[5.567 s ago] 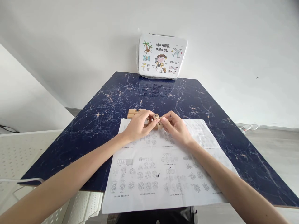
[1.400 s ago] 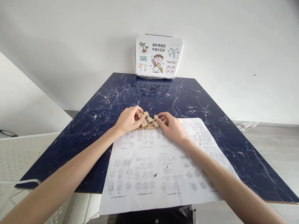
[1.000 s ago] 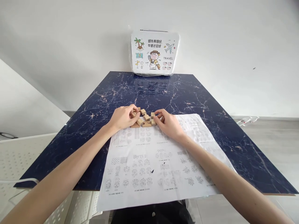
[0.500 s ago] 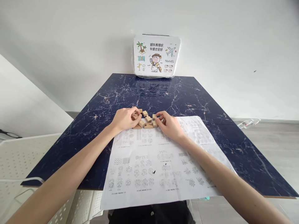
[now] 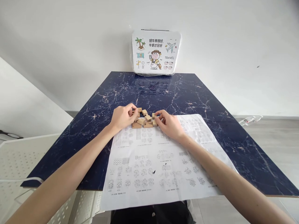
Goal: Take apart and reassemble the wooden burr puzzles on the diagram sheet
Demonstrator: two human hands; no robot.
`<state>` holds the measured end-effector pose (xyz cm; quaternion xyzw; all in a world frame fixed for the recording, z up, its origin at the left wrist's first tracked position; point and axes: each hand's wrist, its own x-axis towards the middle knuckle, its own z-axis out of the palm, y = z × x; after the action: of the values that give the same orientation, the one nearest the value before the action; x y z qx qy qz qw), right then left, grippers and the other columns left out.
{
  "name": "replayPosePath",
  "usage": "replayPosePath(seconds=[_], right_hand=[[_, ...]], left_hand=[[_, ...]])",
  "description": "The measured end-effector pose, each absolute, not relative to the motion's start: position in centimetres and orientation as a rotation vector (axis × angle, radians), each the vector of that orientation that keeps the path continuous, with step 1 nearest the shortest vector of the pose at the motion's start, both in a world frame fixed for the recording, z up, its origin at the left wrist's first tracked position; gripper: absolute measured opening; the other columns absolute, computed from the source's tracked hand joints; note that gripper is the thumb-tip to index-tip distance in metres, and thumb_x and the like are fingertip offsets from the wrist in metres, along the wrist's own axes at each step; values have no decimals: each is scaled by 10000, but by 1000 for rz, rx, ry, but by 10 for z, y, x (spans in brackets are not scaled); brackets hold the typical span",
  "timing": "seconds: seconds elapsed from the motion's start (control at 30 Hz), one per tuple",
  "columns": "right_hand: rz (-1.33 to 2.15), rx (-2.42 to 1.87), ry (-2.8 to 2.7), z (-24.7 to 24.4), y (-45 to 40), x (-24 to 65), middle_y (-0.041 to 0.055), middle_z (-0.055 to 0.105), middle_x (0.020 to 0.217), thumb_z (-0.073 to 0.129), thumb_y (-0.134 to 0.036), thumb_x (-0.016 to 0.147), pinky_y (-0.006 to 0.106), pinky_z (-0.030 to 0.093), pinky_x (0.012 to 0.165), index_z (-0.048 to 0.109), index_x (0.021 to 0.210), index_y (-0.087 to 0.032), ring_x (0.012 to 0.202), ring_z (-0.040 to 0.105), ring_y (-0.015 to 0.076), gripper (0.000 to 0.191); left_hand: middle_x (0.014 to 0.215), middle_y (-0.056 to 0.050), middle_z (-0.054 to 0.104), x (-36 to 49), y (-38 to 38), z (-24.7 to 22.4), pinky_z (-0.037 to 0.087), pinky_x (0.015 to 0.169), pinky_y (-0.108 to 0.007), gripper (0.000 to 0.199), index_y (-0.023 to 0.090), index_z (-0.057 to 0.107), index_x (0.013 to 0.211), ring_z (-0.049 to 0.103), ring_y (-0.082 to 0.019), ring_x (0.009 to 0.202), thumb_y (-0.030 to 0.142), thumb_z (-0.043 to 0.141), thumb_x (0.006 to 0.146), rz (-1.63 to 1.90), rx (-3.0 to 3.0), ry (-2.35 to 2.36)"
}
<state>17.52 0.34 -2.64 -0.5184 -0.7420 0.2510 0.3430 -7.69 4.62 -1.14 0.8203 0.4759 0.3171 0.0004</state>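
Between my hands lies a loose cluster of small wooden blocks (image 5: 148, 118), some with dark marks, at the far edge of a printed paper sheet (image 5: 140, 174). My left hand (image 5: 122, 117) is at the cluster's left side, thumb and fingers closed in a pinch on a wooden block (image 5: 138, 114), partly hidden by the fingertips. On the other side, my right hand (image 5: 170, 125) has its fingers curled, the tips closed against a wooden block (image 5: 153, 115) at the right end. My palm hides part of what lies under it.
The dark blue marbled table (image 5: 149, 98) extends beyond the blocks. At its back a white cartoon case (image 5: 156, 53) leans against the wall. A white perforated rack (image 5: 28, 155) stands at the left, and clear plastic packaging (image 5: 249, 120) is beyond the right edge.
My left hand has shifted slightly left and away from me, uncovering more of the blocks at that side. My right hand stays in nearly the same place. The camera view has tilted a little.
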Motion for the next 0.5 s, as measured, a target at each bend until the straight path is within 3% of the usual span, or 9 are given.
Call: replayPosePath(seconds=[0.5], right_hand=[[468, -1251, -2166, -27, 13, 177, 72, 787, 999, 404, -296, 1093, 299, 360, 611, 662, 1226, -221, 694, 642, 180, 300]], left_hand=[[551, 40, 564, -89, 63, -4, 392, 552, -266, 267, 202, 672, 831, 499, -107, 484, 377, 577, 1008, 1219, 2393, 1546]])
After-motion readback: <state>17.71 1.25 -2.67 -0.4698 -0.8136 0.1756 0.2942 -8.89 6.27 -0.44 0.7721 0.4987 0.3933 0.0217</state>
